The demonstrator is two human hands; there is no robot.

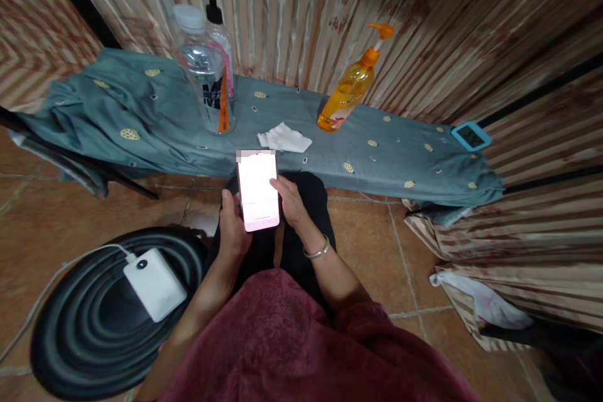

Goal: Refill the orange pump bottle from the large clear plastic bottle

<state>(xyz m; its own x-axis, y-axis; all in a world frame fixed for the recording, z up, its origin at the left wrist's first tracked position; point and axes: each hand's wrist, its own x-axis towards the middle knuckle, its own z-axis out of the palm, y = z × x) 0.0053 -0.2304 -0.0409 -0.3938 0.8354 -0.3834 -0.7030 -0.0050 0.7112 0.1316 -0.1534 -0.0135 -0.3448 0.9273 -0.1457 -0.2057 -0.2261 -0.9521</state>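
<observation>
A smartphone (259, 195) with a bright, washed-out screen is held upright above my lap. My left hand (233, 226) wraps its left side and lower corner, the thumb along the edge. On the other side my right hand (293, 204) grips the right edge, its thumb tip over the screen; the fingers behind the phone are hidden. Just beyond the phone, a crumpled white tissue (285, 138) lies on the cloth-covered bench (386, 163).
On the bench stand a clear plastic bottle (205, 85), a black-pump bottle (228, 44) behind it, an orange pump bottle (346, 91) and a small blue-framed device (471, 135). A white power bank (154, 286) with a cable rests on a black round stool (66, 320). Curtains (292, 12) hang behind.
</observation>
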